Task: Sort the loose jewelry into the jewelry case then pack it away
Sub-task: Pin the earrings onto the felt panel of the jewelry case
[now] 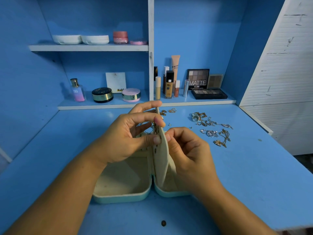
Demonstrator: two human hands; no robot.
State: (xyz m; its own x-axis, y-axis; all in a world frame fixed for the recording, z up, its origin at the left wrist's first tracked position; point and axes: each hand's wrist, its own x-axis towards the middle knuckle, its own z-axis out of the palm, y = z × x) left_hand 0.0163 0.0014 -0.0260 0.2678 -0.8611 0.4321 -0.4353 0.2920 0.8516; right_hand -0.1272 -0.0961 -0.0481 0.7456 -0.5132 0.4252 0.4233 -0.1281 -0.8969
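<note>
At the spine of the jewelry case (122,195), why is that cream flap (163,150) stood straight up instead of lying flat on one half? Looks awkward tbh.

Reply: my guess is it's the earring panel, since there are little holes down its left face. The left hand (125,138) pinches its free edge, thumb low and fingers higher up, which props it upright so both faces are reachable. The right hand (188,150) is curled in against the flap's right face with thumb and forefinger tips together. It reads like working a post or backing through a hole. Whatever's between those fingertips is too small to make out though, so I can't tell if it holds anything.

OP: ok, makes sense. And the rest of the stuff?

Reply: a few rings (149,130) sit inside the case's left half, at its far end, partly hidden behind the left hand's fingers. Most of the loose jewelry (211,126) is out on the desk (254,184), beyond the case and off to its right. It's chains, rings and pendants in tangly clumps, plus a couple of tiny studs (169,124) just right of the flap's top. So I'd say the sorting is nowhere near done. The case probably lies splayed open so both halves are free for filling. Those chains look like they'll snag when lifted.
</note>
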